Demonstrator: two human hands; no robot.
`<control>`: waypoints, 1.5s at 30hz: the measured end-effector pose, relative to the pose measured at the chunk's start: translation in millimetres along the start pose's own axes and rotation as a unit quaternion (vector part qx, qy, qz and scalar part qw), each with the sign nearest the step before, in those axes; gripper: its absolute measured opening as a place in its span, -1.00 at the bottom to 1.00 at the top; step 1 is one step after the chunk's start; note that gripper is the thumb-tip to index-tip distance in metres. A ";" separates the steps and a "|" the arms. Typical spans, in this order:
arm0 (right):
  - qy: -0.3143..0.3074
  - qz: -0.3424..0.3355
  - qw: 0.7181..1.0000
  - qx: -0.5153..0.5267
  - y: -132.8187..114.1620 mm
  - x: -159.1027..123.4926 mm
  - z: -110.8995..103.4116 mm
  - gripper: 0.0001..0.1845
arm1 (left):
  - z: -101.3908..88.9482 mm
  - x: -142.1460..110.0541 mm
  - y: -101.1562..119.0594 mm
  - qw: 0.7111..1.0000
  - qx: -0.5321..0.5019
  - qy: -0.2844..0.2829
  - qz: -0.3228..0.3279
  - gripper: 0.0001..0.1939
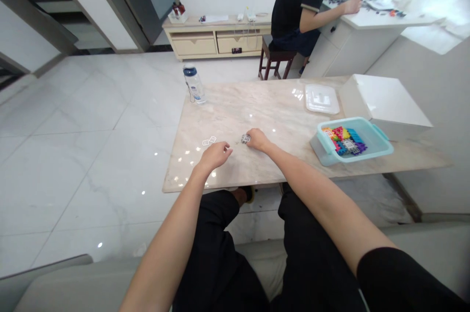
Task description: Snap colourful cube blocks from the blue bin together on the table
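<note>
My right hand [258, 139] is closed at the fingertips on a small grey-and-white lattice piece [246, 138] at the middle of the marble table; it may be several pieces bunched together. To its left, my left hand [216, 155] hovers over the tabletop, fingers loosely bent and apart from the thumb, with nothing visible in it. Just beyond that hand lie two white open-frame pieces [209, 141], flat and close together. On the right stands a pale turquoise plastic tub [380, 143] holding several colourful toy building pieces [345, 140].
A water bottle [194, 85] with a blue lid stands at the table's far left corner. A clear lid [322, 99] and a white box [391, 101] lie at the far right. Beyond, another person [301, 3] sits on a stool at a white counter [378, 20].
</note>
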State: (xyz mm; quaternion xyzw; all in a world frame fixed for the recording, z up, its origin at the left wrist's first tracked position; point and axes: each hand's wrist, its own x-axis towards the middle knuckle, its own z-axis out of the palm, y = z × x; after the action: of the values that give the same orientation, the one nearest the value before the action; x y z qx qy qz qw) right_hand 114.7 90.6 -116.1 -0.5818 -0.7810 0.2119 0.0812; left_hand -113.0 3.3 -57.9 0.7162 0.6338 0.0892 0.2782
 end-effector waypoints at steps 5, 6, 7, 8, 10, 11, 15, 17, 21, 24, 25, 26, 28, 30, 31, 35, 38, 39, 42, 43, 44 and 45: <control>0.049 -0.018 0.997 0.056 5.5 -44.6 -39.2 -0.77 | -14.7 -24.7 7.5 0.995 -0.069 0.069 -0.031 -0.71; 0.065 -0.028 0.995 0.072 6.3 -55.5 -47.7 -0.73 | -14.9 -28.5 14.2 0.992 -0.091 0.076 -0.030 -0.72; 0.081 -0.038 0.992 0.087 6.5 -66.9 -55.4 -0.69 | -14.1 -31.3 22.7 0.990 -0.117 0.079 -0.028 -0.72; 0.097 -0.047 0.989 0.100 6.0 -78.5 -62.0 -0.64 | -12.7 -33.4 32.9 0.986 -0.146 0.077 -0.024 -0.70; 0.134 -0.074 0.979 0.133 3.9 -100.7 -72.1 -0.54 | -8.4 -35.4 57.0 0.976 -0.210 0.061 -0.009 -0.62; 0.154 -0.096 0.971 0.154 3.0 -110.4 -75.6 -0.52 | -5.9 -35.6 69.9 0.970 -0.240 0.049 0.002 -0.57; 0.214 -0.213 0.930 0.211 11.3 -133.4 -86.1 -0.51 | 6.1 -30.3 117.0 0.939 -0.342 -0.003 0.046 -0.47; 0.226 -0.247 0.920 0.203 24.2 -136.6 -90.9 -0.51 | 12.8 -23.5 135.6 0.916 -0.397 -0.015 0.054 -0.46; 0.266 -0.271 0.905 0.192 55.2 -142.8 -101.4 -0.46 | 25.9 -5.1 167.1 0.897 -0.438 -0.007 0.053 -0.44; 0.292 -0.262 0.900 0.190 72.1 -154.3 -111.0 -0.42 | 34.4 8.5 190.9 0.891 -0.447 0.011 0.077 -0.48; 0.302 -0.251 0.899 0.194 76.3 -158.6 -114.2 -0.41 | 36.9 12.4 198.6 0.889 -0.449 0.017 0.090 -0.49; 0.313 -0.237 0.898 0.200 80.2 -162.6 -117.0 -0.39 | 39.3 16.0 205.9 0.887 -0.449 0.022 0.104 -0.50; 0.329 -0.207 0.896 0.215 87.7 -169.0 -121.6 -0.35 | 44.1 21.4 217.9 0.885 -0.445 0.025 0.131 -0.52; 0.332 -0.191 0.897 0.220 95.5 -172.8 -124.4 -0.32 | 49.2 24.4 225.2 0.889 -0.431 0.029 0.152 -0.57; 0.327 -0.190 0.900 0.217 99.4 -174.1 -125.5 -0.32 | 51.8 24.9 226.9 0.894 -0.418 0.032 0.160 -0.61; 0.302 -0.203 0.909 0.202 108.8 -177.5 -129.1 -0.37 | 58.0 21.4 225.3 0.916 -0.356 0.055 0.176 -0.71; 0.294 -0.212 0.913 0.189 103.8 -178.9 -131.2 -0.41 | 55.3 15.9 222.1 0.921 -0.337 0.064 0.183 -0.74; 0.294 -0.213 0.913 0.186 100.1 -179.0 -131.5 -0.41 | 53.4 14.1 221.3 0.921 -0.336 0.069 0.186 -0.74; 0.302 -0.206 0.911 0.191 87.9 -178.9 -131.2 -0.38 | 48.3 10.2 218.7 0.918 -0.335 0.094 0.192 -0.76; 0.303 -0.204 0.911 0.193 84.4 -178.9 -131.0 -0.37 | 47.3 9.4 217.6 0.917 -0.333 0.102 0.195 -0.76; 0.304 -0.203 0.911 0.192 81.6 -179.1 -130.9 -0.35 | 47.0 8.7 216.3 0.916 -0.331 0.108 0.197 -0.77; 0.304 -0.203 0.911 0.189 79.5 -179.4 -131.0 -0.35 | 47.0 8.1 215.0 0.916 -0.330 0.111 0.200 -0.77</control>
State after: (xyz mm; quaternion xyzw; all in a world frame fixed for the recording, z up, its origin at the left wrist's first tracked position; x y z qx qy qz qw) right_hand 288.7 -29.1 -10.9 -0.4205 -0.7651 0.1476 0.4648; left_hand 95.6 -11.4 11.3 0.6807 0.4388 0.4261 0.4031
